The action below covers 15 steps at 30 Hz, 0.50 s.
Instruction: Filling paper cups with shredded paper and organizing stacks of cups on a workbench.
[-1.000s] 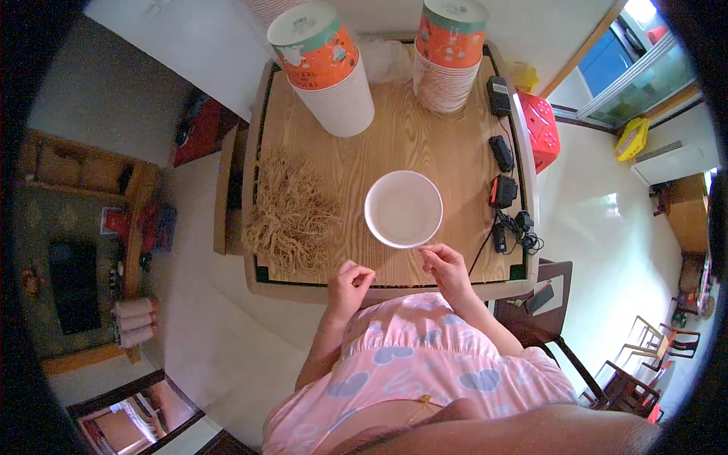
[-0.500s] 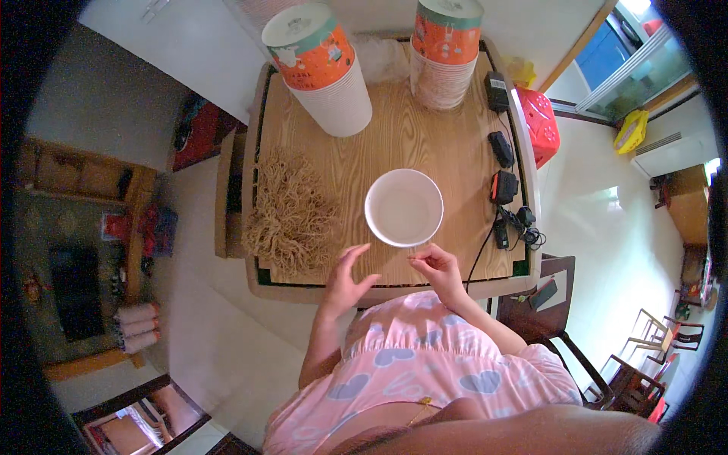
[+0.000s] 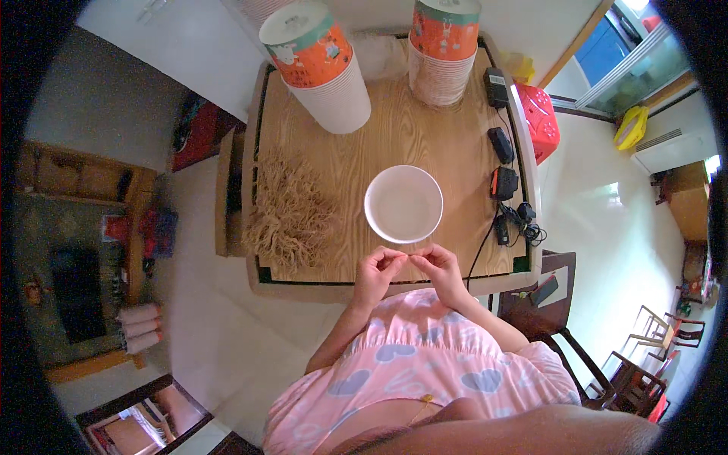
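My left hand [image 3: 376,271] and my right hand [image 3: 440,269] meet fingertip to fingertip near the table's front edge, both closed in a pinch. Whatever lies between the fingertips is too small to make out. Just beyond them a white paper tub [image 3: 403,205] stands upright on the wood-grain table [image 3: 364,159], its round mouth facing up. To the left of the tub spreads a loose heap of brown, crinkled twine-like strands [image 3: 288,216].
Two tall stacks of upturned paper tubs, a left one [image 3: 326,83] and a right one [image 3: 444,64], stand at the back. Black adapters [image 3: 503,184] and cables line the right edge. A red stool [image 3: 537,121] and a dark chair [image 3: 542,315] stand to the right.
My left hand has moved right and its spread fingers have closed into a pinch, now meeting the right hand's fingertips. The right hand has barely moved.
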Motion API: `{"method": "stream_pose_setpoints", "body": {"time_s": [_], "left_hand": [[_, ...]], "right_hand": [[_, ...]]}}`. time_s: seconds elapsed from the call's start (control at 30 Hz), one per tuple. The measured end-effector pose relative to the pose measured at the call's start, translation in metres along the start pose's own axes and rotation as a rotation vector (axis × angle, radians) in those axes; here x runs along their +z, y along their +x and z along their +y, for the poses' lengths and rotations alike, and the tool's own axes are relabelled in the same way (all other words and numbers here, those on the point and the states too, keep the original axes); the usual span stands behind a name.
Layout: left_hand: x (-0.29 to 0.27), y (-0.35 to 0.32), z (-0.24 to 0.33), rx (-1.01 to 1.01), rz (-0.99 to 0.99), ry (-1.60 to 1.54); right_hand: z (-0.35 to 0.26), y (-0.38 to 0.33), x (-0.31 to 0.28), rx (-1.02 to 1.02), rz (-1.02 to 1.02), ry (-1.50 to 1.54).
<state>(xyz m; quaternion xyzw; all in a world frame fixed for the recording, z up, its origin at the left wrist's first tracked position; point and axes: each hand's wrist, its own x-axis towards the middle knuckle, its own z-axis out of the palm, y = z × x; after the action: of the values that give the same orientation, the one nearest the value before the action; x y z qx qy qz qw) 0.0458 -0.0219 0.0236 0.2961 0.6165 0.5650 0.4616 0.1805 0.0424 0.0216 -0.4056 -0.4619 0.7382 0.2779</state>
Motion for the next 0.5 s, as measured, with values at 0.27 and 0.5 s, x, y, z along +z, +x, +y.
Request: {"method": "stream_pose_setpoints", "body": {"time_s": [0.27, 0.5], "left_hand": [[-0.002, -0.001, 0.013, 0.102, 0.053, 0.251], [0.0, 0.001, 0.008, 0.192, 0.022, 0.31]], "right_hand": [[0.003, 0.019, -0.028, 0.024, -0.114, -0.19], [-0.013, 0.016, -0.015, 0.298, -0.37, -0.045]]}}
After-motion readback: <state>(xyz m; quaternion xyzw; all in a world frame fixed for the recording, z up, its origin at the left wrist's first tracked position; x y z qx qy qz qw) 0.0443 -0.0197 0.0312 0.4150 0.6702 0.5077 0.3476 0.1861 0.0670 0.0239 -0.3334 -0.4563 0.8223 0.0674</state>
